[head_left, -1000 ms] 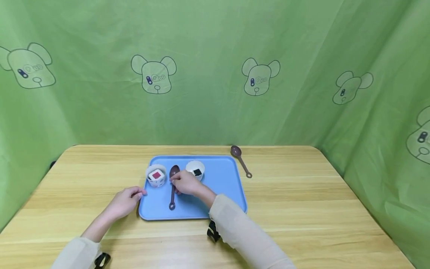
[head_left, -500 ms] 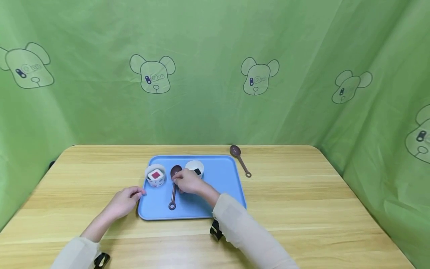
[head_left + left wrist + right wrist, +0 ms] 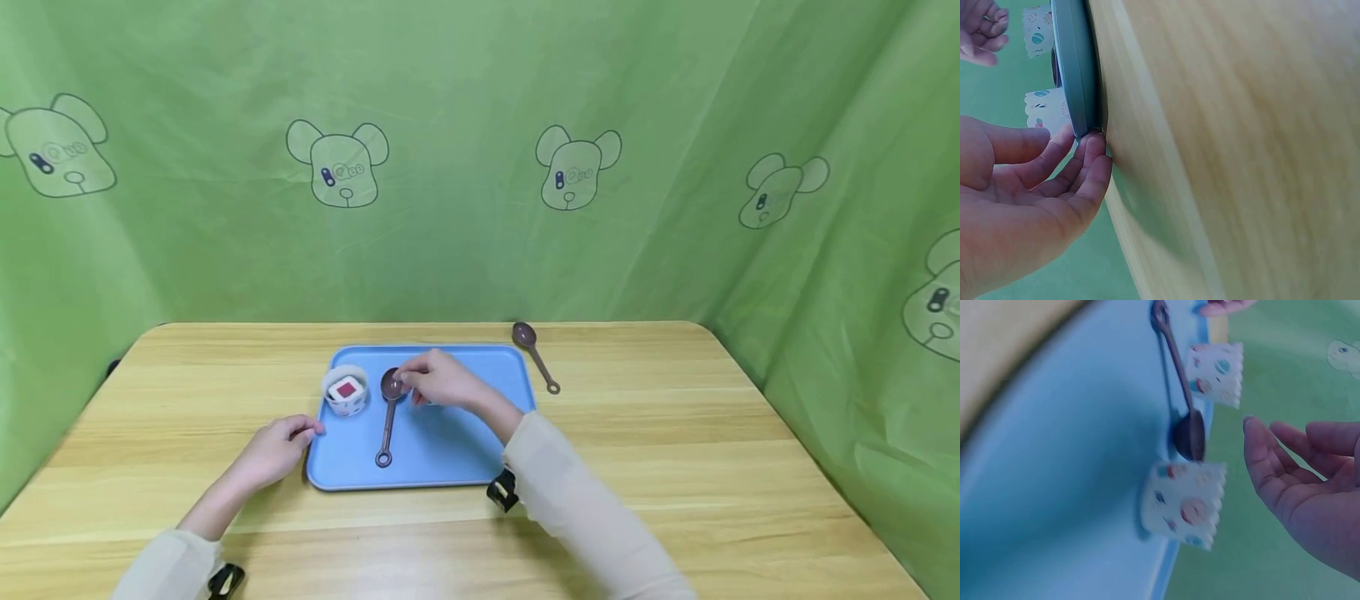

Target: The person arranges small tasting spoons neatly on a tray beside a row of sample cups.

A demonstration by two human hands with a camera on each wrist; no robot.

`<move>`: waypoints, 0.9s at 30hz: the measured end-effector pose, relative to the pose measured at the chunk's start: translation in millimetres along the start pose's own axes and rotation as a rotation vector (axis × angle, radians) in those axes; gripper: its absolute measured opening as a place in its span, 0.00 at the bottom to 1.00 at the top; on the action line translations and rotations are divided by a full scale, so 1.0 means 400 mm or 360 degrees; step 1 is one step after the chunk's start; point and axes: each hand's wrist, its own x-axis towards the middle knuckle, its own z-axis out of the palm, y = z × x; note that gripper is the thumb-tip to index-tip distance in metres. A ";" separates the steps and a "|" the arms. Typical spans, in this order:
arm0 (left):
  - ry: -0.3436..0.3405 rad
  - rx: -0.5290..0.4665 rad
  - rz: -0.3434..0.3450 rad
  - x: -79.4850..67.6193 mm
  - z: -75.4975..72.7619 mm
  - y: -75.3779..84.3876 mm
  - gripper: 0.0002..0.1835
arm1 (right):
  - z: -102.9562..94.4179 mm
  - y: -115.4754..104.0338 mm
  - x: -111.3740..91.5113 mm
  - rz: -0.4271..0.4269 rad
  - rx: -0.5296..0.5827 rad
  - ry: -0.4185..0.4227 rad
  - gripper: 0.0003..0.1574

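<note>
The fingertips of my left hand (image 3: 273, 454) touch the left rim of the blue tray (image 3: 337, 471), the thumb apart from the fingers. My right hand (image 3: 446, 379) hovers over the tray, holding nothing, its fingers loosely bent. Below and left of it, a brown spoon (image 3: 388, 417) lies on the tray, handle toward the front. Left of the spoon stands a patterned paper cup (image 3: 347, 407) holding a white block with a red square (image 3: 347, 389). A second patterned paper cup (image 3: 1182, 506) shows beside the spoon in the right wrist view; the right hand covers it in the head view.
Another brown spoon (image 3: 536, 354) lies on the wooden table (image 3: 675, 442), beyond the tray's right back corner. Green curtains (image 3: 450, 250) with bear-head drawings hang behind and beside the table.
My right hand has let go of the spoon and risen up and to the right. The spoon, shifted slightly, now lies fully visible. My left hand stays at the tray's rim.
</note>
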 end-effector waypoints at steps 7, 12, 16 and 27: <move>0.0002 0.0001 -0.0005 0.000 0.003 -0.003 0.13 | -0.063 0.004 -0.015 0.0011 0.0075 0.0000 0.18; 0.0001 -0.0001 -0.0001 -0.001 0.001 -0.003 0.13 | -0.109 0.012 -0.028 0.0043 0.0055 0.0011 0.18; 0.0003 0.0000 0.0011 -0.001 0.001 -0.003 0.13 | -0.144 0.026 -0.036 0.0057 0.0047 0.0053 0.18; -0.0013 -0.0013 0.0012 0.000 0.000 -0.006 0.13 | -0.233 0.086 -0.059 0.0091 0.0086 0.0174 0.18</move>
